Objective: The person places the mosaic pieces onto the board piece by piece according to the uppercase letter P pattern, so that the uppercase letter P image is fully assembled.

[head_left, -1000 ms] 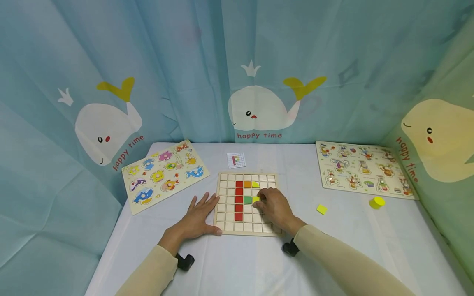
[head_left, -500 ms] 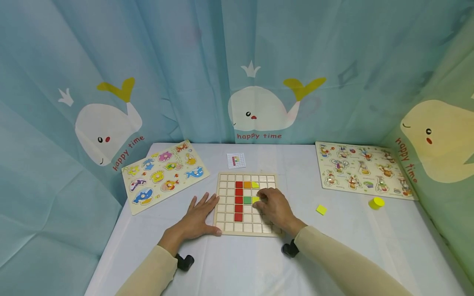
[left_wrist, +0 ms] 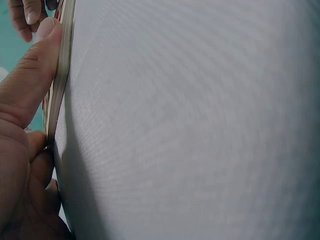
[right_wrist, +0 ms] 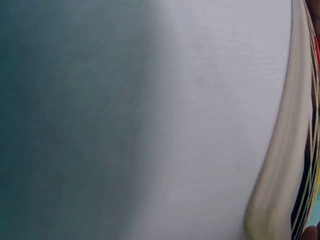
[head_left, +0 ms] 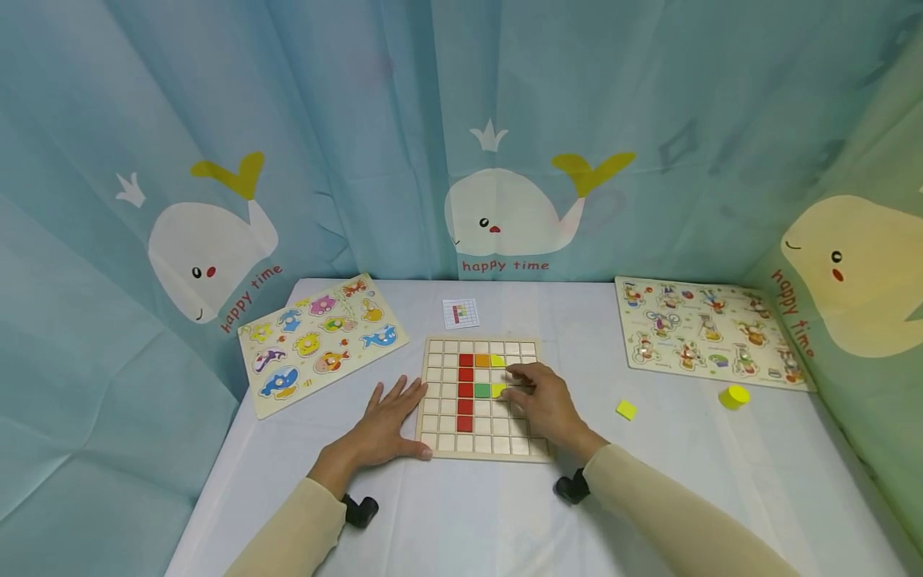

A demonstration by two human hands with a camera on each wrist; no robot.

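A wooden grid board [head_left: 447, 441] lies in the middle of the table in the head view. Its cells hold a column of red tiles [head_left: 465, 390], an orange tile [head_left: 482, 361], a green tile [head_left: 482, 390] and two yellow ones, the upper yellow tile [head_left: 497, 361] and the lower yellow tile [head_left: 497, 390]. My left hand [head_left: 382, 429] rests with spread fingers along the board's left edge, thumb at the near left corner. Over the board's right half is my right hand [head_left: 548, 407], thumb and forefinger apart, nothing seen between them. Its thumb tip is beside the lower yellow tile.
A loose yellow tile [head_left: 626, 409] and a yellow cylinder [head_left: 734, 397] stand to the right. A pattern card [head_left: 460, 313] lies behind the board. Picture puzzles flank it: sea animals [head_left: 317, 344] at left, another puzzle board [head_left: 710, 332] at right. Curtains [head_left: 389, 160] enclose the table.
My right hand has let go of the lower yellow tile, which stays in its cell, and has moved slightly right with its fingers parting. My left hand keeps its place.
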